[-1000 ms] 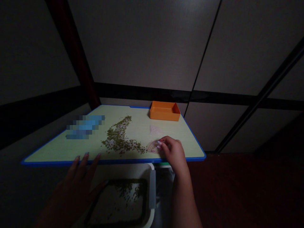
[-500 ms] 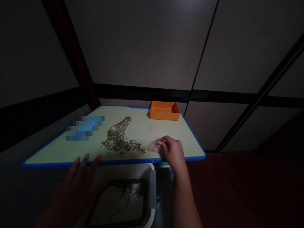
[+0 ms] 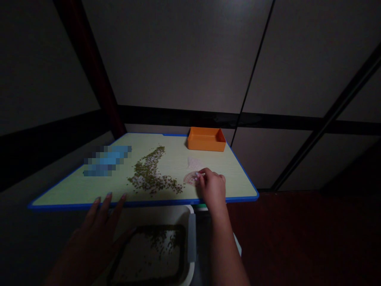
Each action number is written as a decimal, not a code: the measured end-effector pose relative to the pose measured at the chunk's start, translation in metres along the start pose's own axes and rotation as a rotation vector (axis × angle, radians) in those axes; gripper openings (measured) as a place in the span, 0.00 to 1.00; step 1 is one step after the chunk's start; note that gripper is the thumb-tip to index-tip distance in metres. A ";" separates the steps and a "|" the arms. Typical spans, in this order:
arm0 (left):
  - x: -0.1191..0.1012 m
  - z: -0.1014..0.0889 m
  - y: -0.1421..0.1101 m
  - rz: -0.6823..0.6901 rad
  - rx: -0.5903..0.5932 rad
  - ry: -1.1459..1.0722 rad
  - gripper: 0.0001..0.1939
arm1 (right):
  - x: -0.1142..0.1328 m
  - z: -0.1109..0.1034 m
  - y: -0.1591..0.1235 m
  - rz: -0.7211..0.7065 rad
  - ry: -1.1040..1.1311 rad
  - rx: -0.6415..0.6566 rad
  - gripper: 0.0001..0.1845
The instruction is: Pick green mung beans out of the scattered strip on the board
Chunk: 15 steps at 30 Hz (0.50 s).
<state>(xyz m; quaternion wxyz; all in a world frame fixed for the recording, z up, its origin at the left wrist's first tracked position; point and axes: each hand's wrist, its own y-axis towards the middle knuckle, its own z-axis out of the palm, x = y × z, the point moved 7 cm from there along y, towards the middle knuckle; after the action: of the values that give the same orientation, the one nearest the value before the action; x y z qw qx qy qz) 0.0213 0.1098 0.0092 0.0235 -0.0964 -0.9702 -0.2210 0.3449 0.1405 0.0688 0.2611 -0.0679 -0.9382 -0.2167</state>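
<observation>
My left hand [image 3: 95,226] rests spread open at the tabletop's [image 3: 176,159] near edge, gripping nothing visible, while right of the scattered grains [image 3: 145,169] the translucent fan-shaped piece [image 3: 189,178], pinched in my right hand [image 3: 212,187], has shifted nearer the pale patch [image 3: 195,163].

Premises: an indoor room, domestic in appearance; which room cannot be determined. Grounds: large smooth panels [image 3: 178,59] at 12 o'clock, crossed by a dark band [image 3: 178,116]; a dark-red post [image 3: 86,55] at 10 o'clock; a dark-red floor [image 3: 297,238] at 4 o'clock; a light, blue-edged tabletop [image 3: 175,159] near centre; a white tub [image 3: 175,212] of household type at 7 o'clock. Lighting is dim.
</observation>
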 end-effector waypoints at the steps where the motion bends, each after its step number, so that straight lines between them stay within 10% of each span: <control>1: 0.000 0.001 0.000 0.010 0.018 -0.003 0.38 | 0.001 0.001 0.001 -0.005 0.002 0.006 0.08; 15: -0.003 0.001 0.002 0.025 0.108 0.013 0.40 | -0.001 -0.007 -0.006 -0.082 0.167 0.061 0.07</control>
<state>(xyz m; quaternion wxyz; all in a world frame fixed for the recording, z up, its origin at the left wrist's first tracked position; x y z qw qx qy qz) 0.0245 0.1120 0.0090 0.0376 -0.1055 -0.9793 -0.1684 0.3479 0.1325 0.0711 0.3311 -0.0035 -0.9214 -0.2034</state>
